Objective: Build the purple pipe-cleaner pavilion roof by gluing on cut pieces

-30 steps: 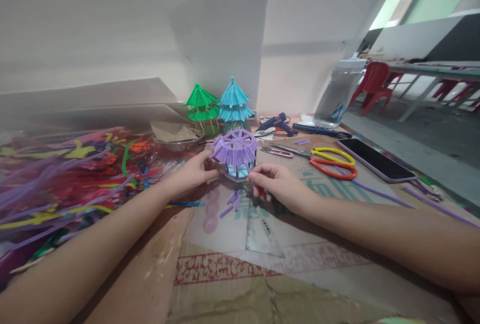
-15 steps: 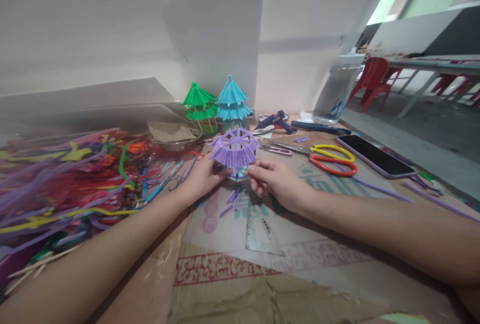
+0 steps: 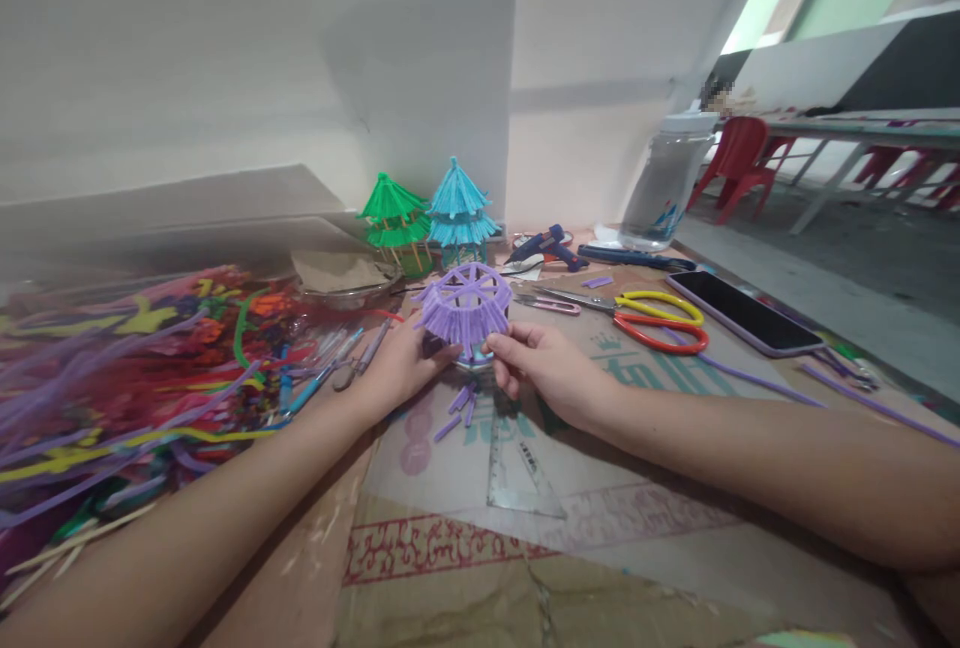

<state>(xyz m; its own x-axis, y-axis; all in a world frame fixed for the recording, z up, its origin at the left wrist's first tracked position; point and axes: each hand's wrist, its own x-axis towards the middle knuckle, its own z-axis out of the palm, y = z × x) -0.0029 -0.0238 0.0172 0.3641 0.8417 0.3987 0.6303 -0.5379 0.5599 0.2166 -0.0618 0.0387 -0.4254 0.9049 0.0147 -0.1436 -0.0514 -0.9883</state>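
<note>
A small purple pavilion model (image 3: 466,313), its round roof made of pipe cleaner pieces with a spoked open top, is held upright between my hands. My left hand (image 3: 405,360) closes round its left side, the thumb at the base. On the right, my right hand (image 3: 536,360) pinches near the lower front rim; whether a small piece sits in that pinch is hidden. Several short purple pipe cleaner pieces (image 3: 459,408) lie just in front of the model. Behind it stand a green pavilion (image 3: 394,213) and a blue pavilion (image 3: 459,208).
Scissors (image 3: 660,318) with red and yellow handles, a phone (image 3: 742,313), a glue gun (image 3: 544,246) and a water bottle (image 3: 666,183) are at the right. Colourful pipe cleaners (image 3: 135,378) heap up at the left. A clear set square (image 3: 521,473) lies in front.
The camera view has shifted slightly, so everything sits a little lower and further left. Both hands keep their hold on the purple model, and the right fingers have moved barely.
</note>
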